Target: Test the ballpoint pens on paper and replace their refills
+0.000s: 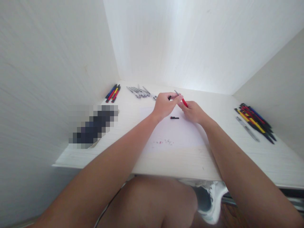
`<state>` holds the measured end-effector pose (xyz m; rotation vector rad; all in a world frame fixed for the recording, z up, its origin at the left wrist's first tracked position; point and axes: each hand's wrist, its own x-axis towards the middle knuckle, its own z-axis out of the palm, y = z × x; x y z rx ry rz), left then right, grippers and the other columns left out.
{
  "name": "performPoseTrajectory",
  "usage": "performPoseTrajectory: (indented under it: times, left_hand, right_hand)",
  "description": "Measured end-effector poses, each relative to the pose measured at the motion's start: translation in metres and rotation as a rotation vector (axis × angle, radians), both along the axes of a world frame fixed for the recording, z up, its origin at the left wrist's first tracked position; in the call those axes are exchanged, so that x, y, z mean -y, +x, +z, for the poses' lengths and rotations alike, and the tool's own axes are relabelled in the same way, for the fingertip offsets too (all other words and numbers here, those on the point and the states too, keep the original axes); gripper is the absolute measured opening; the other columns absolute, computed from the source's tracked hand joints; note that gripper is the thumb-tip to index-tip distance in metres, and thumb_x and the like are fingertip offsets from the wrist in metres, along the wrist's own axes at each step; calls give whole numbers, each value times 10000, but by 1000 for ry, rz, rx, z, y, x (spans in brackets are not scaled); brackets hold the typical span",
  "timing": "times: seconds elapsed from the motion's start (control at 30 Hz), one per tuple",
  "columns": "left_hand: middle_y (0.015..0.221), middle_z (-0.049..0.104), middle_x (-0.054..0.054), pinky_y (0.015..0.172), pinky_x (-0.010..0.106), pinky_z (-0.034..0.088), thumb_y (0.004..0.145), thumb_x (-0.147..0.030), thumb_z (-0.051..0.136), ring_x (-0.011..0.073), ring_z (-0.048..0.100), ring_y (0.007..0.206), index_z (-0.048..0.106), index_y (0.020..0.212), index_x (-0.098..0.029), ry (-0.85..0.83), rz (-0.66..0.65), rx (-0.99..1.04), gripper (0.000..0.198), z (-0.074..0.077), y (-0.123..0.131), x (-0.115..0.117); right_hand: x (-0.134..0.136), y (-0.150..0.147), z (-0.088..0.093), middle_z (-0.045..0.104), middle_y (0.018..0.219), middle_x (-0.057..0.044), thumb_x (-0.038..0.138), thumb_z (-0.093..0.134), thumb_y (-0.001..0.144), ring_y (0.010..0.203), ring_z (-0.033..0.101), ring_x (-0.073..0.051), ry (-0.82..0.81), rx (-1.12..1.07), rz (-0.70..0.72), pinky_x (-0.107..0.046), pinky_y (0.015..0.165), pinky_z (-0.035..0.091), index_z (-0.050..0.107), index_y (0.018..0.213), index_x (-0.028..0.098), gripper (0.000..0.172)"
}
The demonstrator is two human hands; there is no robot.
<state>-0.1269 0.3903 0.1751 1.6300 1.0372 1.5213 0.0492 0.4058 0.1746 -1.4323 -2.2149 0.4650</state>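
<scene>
My right hand (193, 111) is closed around a red pen barrel (184, 102), which slants up and to the left. At the barrel's upper end, my left hand (166, 106) pinches a thin grey pen refill (176, 92); how far it sits inside the barrel is hidden by the fingers. A small black pen part (169, 98) also shows within my left hand. Below both hands, a black pen cap or clip piece (174, 117) with a reddish end lies on a white sheet of paper (175, 133). Scribbled marks cover a patch near the sheet's lower edge.
Several clear refills (140, 91) lie in a pile at the back left. Some coloured pens (113, 93) rest by the left wall, above a blurred dark object (93, 128). A larger pile of pens (255, 122) and a clear packet (247, 129) lie at right.
</scene>
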Motion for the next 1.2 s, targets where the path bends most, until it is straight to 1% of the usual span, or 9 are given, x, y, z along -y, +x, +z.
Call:
performPoseTrajectory:
  times: [0.13, 0.27, 0.4, 0.53, 0.73, 0.9, 1.2]
  left_hand:
    - [900, 805, 41, 830, 281, 530, 874, -177, 764, 150, 723, 857, 774, 795, -167, 20, 25, 17, 81, 0, 0, -2]
    - [883, 802, 43, 834, 283, 530, 871, -175, 767, 154, 722, 859, 770, 777, -170, 24, 30, 12, 94, -1, 1, -2]
    - [886, 800, 27, 857, 285, 520, 876, -156, 757, 151, 717, 871, 763, 759, -181, 38, 13, 11, 120, 0, 1, -1]
    - [847, 786, 22, 832, 291, 509, 888, -161, 743, 149, 697, 833, 756, 747, -179, 37, 19, -25, 143, 0, 0, -2]
    - [803, 765, 16, 787, 298, 479, 902, -175, 726, 148, 657, 789, 748, 738, -172, 65, 18, -66, 166, 0, -2, -3]
    - [804, 757, 26, 768, 297, 458, 907, -172, 715, 147, 636, 773, 734, 732, -163, 75, 17, -85, 176, -1, -2, -5]
    - [810, 753, 16, 803, 309, 467, 917, -202, 685, 159, 640, 791, 714, 727, -191, 62, 23, -102, 192, -2, -1, -4]
  right_hand:
    - [-1, 1, -2, 437, 640, -23, 706, 336, 951, 634, 375, -161, 13, 1, 7, -339, 653, 299, 448, 682, 190, 592]
    - [-1, 2, -2, 440, 633, -22, 681, 349, 960, 627, 386, -161, 8, 13, 9, -337, 647, 297, 448, 676, 191, 575]
    - [0, 1, 0, 479, 647, -37, 701, 338, 956, 629, 420, -169, 4, 24, -2, -341, 653, 314, 459, 681, 188, 594]
    - [1, 1, 0, 496, 644, -46, 729, 326, 952, 638, 439, -178, 1, 33, 0, -344, 656, 324, 466, 685, 189, 618]
    - [2, 0, 2, 471, 632, -34, 687, 339, 955, 624, 425, -167, -45, 42, -35, -339, 644, 327, 452, 684, 189, 579]
    - [3, -1, 3, 447, 620, -26, 694, 335, 952, 607, 415, -158, -52, 42, -41, -338, 638, 325, 439, 668, 190, 588]
    - [2, -1, 2, 450, 619, -27, 748, 360, 949, 609, 396, -157, -44, 5, -34, -333, 628, 320, 443, 669, 190, 631]
